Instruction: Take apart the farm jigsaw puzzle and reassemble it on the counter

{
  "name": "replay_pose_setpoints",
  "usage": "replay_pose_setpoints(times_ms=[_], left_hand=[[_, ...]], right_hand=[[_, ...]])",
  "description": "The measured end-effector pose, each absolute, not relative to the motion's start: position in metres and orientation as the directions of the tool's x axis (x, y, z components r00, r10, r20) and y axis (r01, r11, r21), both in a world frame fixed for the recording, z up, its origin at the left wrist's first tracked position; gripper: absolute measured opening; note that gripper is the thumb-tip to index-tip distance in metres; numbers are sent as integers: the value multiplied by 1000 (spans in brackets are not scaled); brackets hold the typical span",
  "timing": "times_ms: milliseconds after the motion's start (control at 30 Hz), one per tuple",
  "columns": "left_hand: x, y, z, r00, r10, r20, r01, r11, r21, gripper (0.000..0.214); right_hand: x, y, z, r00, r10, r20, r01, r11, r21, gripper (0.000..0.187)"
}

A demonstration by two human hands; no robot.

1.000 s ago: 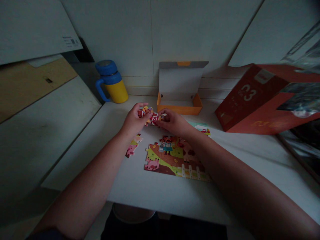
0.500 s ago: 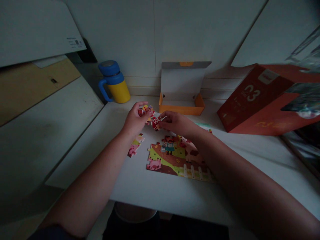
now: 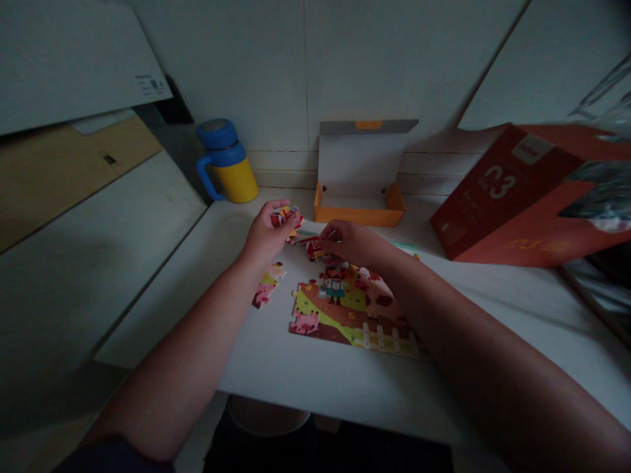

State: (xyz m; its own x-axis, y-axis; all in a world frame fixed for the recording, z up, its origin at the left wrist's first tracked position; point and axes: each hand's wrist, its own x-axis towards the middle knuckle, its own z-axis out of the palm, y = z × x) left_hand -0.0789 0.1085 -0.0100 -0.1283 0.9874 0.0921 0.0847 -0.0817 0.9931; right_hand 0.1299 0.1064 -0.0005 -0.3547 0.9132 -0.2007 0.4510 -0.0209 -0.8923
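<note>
A partly built colourful jigsaw puzzle (image 3: 345,309) lies on the white table (image 3: 305,374). My left hand (image 3: 266,233) is closed round a small stack of loose puzzle pieces (image 3: 286,217), held just above the table behind the puzzle. My right hand (image 3: 352,242) pinches a single red puzzle piece (image 3: 314,247) at the puzzle's upper left edge, very close to the built part. A loose pink and yellow piece (image 3: 266,286) lies on the table to the left of the puzzle.
An open orange box (image 3: 359,210) with its grey lid raised stands at the back. A yellow mug with a blue lid (image 3: 227,164) is at the back left. A big red carton (image 3: 522,190) lies at the right. The table's left edge drops to a lower surface.
My right hand has drawn the red piece away from the stack in my left hand and lowered it to the puzzle's top edge. My left hand has stayed put.
</note>
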Motion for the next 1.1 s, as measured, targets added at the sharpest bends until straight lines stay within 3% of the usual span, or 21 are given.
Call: replay_pose_setpoints(times_ms=[233, 433, 700, 1100], left_hand=[[-80, 111, -12, -132, 987, 91, 112, -76, 991, 41], [-81, 111, -14, -130, 988, 87, 74, -78, 994, 42], [-81, 111, -14, -126, 988, 89, 96, -77, 992, 40], [-81, 109, -12, -108, 991, 75, 85, -66, 994, 39]], right_hand=[[137, 115, 3, -299, 953, -54, 686, 175, -706, 9], [131, 108, 3, -300, 941, -159, 670, 89, -737, 10], [143, 113, 5, -391, 872, -293, 756, 123, -643, 16], [132, 106, 7, -370, 897, -241, 738, 126, -662, 13]])
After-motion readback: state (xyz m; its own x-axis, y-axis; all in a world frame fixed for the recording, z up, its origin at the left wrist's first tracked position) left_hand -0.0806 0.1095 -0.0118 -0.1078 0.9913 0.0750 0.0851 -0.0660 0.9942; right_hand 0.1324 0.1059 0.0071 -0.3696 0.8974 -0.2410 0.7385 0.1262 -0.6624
